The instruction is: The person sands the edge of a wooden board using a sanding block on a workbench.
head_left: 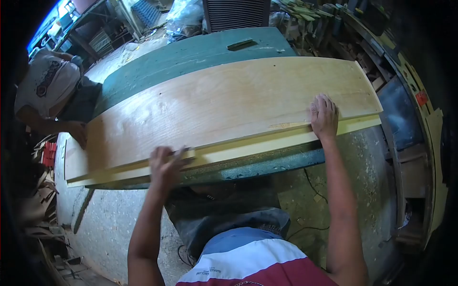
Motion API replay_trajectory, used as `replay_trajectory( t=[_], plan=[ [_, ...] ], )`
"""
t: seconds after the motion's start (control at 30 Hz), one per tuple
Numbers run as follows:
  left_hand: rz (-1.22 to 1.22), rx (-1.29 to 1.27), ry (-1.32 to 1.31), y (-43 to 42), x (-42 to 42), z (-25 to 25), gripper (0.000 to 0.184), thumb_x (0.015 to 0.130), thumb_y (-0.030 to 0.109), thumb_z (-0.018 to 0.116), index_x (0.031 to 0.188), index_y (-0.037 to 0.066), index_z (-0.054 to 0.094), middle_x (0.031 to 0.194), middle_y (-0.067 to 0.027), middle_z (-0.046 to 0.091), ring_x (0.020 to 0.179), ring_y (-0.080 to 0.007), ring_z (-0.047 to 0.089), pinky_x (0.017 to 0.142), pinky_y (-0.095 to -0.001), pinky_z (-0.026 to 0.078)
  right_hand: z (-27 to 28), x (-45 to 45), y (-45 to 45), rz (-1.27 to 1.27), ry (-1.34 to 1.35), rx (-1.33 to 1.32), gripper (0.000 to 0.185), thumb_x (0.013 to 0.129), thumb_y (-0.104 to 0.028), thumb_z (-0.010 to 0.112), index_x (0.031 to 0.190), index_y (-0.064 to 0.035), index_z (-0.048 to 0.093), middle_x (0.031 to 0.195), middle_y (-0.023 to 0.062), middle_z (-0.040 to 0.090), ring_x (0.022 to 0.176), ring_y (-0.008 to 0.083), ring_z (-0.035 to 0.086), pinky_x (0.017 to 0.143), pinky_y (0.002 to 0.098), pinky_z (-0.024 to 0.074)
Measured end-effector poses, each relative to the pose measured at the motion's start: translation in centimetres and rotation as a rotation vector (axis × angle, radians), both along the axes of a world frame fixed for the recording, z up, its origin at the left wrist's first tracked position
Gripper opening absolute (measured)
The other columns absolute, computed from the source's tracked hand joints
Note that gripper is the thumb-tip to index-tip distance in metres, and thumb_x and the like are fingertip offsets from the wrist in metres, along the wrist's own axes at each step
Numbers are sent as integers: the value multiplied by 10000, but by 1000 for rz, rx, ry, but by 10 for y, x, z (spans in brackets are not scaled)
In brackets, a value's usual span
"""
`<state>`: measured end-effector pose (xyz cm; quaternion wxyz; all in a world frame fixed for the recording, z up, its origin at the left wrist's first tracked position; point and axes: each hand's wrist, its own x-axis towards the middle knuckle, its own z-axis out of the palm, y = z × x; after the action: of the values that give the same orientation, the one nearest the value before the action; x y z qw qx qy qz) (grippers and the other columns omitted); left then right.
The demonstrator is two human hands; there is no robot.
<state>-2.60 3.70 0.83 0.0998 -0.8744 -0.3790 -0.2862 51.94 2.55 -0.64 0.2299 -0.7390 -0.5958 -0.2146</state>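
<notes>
A long, pale plywood panel (229,102) lies flat across the workbench, and a lighter strip of wood (267,143) runs along its near edge. At the left part of this edge is my left hand (164,167), smeared by motion, its fingers closed around what looks like a small pale block (190,155). The hand covers most of that block. My right hand (325,117) rests with outstretched fingers on the panel near its right end, the heel of the hand over the near edge.
A green-topped workbench (143,64) supports the panel, with a small dark strip (242,45) on it. Another person's hand (76,131) touches the panel's left end. Wood scraps (305,12) are piled behind, shelving (412,167) stands right, and a cable (310,228) lies on the floor.
</notes>
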Motion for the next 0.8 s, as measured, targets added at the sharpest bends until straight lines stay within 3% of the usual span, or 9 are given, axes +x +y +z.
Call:
replay_trajectory(
  t=[0.1,0.23,0.3,0.37,0.47,0.6,0.63,0.7,0.8],
  plan=[
    [-110,-54,-58,-3,120,-4,352,836,236,753,1184,206,792,979,-82,621,963,-284,610,770,-472,453,-1,2,3,13,10,6,414,1045,-355,533,1306,-57,652,1395,160,634,1358,346,539,1161,493,377],
    [-140,-75,-60,-21,282,0,520,830,185,660,1349,171,671,1164,-103,597,1105,-298,574,843,-469,470,-16,34,5,118,238,48,461,1091,-371,430,1278,-38,689,1407,164,650,1356,342,555,1176,464,375],
    [-128,-106,-27,-23,307,2,541,839,188,660,1379,174,649,1177,-109,594,1127,-302,564,863,-468,467,-24,44,5,157,463,74,493,1100,-385,402,1297,-38,691,1423,162,646,1360,355,557,1178,466,380],
    [-189,-81,-116,-22,306,-3,523,854,177,649,1377,169,653,1171,-115,595,1129,-306,560,881,-453,454,-21,40,0,185,402,65,482,1099,-378,421,1309,-31,681,1433,164,640,1364,359,556,1177,470,386],
    [-142,-47,-141,-9,205,-13,517,852,179,642,1364,216,700,1120,-100,602,1050,-297,583,799,-442,466,-18,31,-4,90,132,0,451,1088,-371,479,1322,-33,664,1437,168,631,1381,357,543,1185,476,376],
    [-48,44,-7,6,9,0,425,757,269,844,1173,200,798,955,-64,626,876,-266,614,736,-435,476,-24,23,-7,38,10,-17,480,1087,-399,481,1360,-35,636,1454,172,614,1399,358,523,1193,487,362],
    [-55,11,-8,15,-47,-7,481,770,233,814,1248,254,763,924,-48,605,855,-254,617,721,-434,481,-22,24,-6,27,10,-30,495,1086,-411,482,1371,-33,626,1461,177,606,1404,359,516,1194,490,358],
    [54,-9,18,14,-121,-2,550,700,220,897,1234,211,763,930,-47,603,866,-259,603,743,-442,500,-19,23,-4,15,15,-42,511,1084,-423,484,1382,-30,615,1468,183,598,1410,360,509,1196,492,354],
    [124,35,93,6,-140,4,549,709,203,896,1237,201,747,946,-60,615,879,-265,603,745,-443,507,-15,20,-5,28,24,-21,524,1079,-435,492,1372,-18,619,1457,192,603,1403,365,513,1193,490,358]
  ],
)
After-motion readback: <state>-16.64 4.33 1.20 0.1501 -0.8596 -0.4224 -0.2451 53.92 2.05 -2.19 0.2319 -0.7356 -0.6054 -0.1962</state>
